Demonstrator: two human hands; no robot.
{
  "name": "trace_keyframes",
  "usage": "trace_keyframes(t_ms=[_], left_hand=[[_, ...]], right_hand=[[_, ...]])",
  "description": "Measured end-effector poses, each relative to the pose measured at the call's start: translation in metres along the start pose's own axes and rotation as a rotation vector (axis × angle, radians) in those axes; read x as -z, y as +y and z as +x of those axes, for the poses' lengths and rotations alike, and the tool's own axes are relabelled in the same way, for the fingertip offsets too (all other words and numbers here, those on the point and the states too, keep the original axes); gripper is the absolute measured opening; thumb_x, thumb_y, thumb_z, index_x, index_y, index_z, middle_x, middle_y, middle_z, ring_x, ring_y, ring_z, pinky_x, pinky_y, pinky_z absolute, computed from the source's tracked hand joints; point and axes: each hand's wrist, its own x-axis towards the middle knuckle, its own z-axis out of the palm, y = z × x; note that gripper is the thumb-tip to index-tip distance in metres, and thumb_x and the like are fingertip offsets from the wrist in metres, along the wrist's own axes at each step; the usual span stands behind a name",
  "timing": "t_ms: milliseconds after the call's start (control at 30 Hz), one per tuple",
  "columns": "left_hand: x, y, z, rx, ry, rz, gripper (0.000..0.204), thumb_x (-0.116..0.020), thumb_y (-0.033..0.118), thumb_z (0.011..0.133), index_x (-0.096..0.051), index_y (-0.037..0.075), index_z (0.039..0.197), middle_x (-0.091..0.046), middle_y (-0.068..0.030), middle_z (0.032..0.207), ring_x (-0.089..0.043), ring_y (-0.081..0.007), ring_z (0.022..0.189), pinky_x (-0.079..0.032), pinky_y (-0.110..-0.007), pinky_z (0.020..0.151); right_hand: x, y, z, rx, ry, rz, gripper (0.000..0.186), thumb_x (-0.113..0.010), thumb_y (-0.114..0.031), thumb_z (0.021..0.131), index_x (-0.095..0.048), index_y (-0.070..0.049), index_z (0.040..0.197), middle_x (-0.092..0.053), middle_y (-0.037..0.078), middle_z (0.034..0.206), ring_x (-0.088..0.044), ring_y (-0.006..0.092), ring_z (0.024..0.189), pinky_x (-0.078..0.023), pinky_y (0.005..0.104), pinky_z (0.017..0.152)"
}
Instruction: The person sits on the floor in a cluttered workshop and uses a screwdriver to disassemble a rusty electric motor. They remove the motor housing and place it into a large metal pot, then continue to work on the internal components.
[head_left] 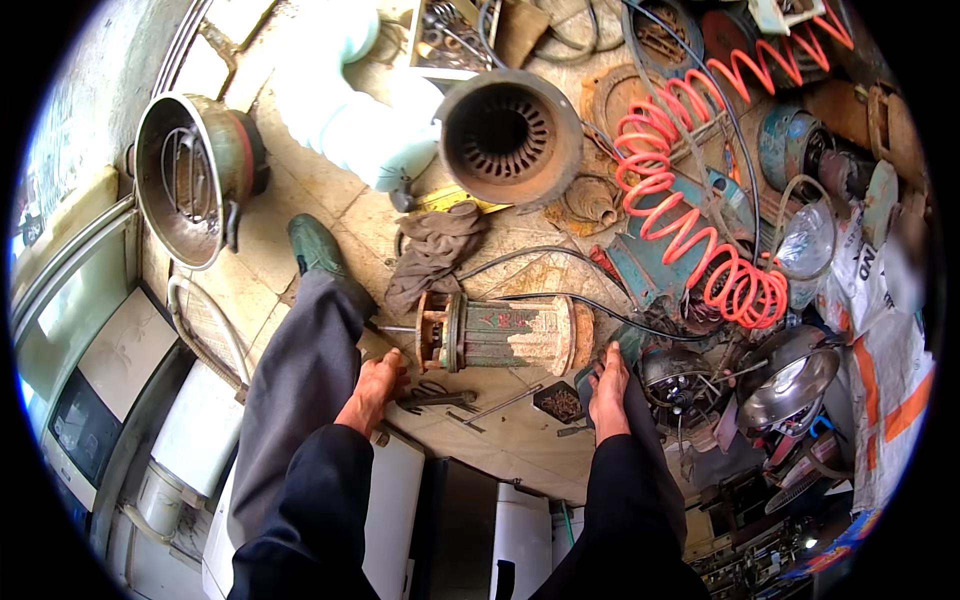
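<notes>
A cylindrical motor body (515, 335), green with worn pale patches, lies on its side on the tiled floor between my feet. Its shaft points left, and a rusty flange caps its right end. Just below the shaft end, my left hand (378, 388) is loosely curled, with nothing visible in it. My right hand (608, 395) is beside the right end, its fingers stretched out and empty. Whether either hand touches the motor is hard to tell. Below the motor lie dark pliers (437, 396), a thin metal rod (505, 402) and a small tray of little parts (558, 402).
A brown rag (436, 250) lies beyond the motor, near a rusty round housing (510, 137). A metal pot-shaped vessel (182, 182) stands at far left. Red coiled hose (690, 215) and black cable (560, 252) cross the right side, among several motor parts and a steel bowl (790, 380).
</notes>
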Motion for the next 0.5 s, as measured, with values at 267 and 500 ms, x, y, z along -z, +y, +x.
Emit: trace_keyframes(t_ms=[267, 500], left_hand=[[-0.039, 0.001, 0.073, 0.155, -0.239, -0.772, 0.054, -0.044, 0.047, 0.108, -0.050, 0.002, 0.138, -0.064, -0.0149, 0.125, -0.064, -0.0305, 0.114, -0.052, -0.050, 0.097], [-0.041, -0.015, 0.091, 0.055, -0.235, -0.880, 0.035, -0.035, 0.034, 0.112, -0.054, 0.005, 0.117, -0.067, -0.0170, 0.113, -0.068, -0.0334, 0.099, -0.059, -0.050, 0.089]], right_hand=[[-0.040, 0.005, 0.031, 0.025, -0.343, 0.245, 0.063, -0.050, -0.051, 0.105, -0.052, -0.004, 0.146, -0.060, 0.009, 0.142, -0.059, 0.0235, 0.127, -0.045, 0.0373, 0.107], [-0.047, -0.007, 0.029, -0.167, -0.444, 0.345, 0.053, -0.038, -0.046, 0.108, -0.054, -0.010, 0.144, -0.063, 0.005, 0.137, -0.061, 0.0225, 0.125, -0.049, 0.0399, 0.106]])
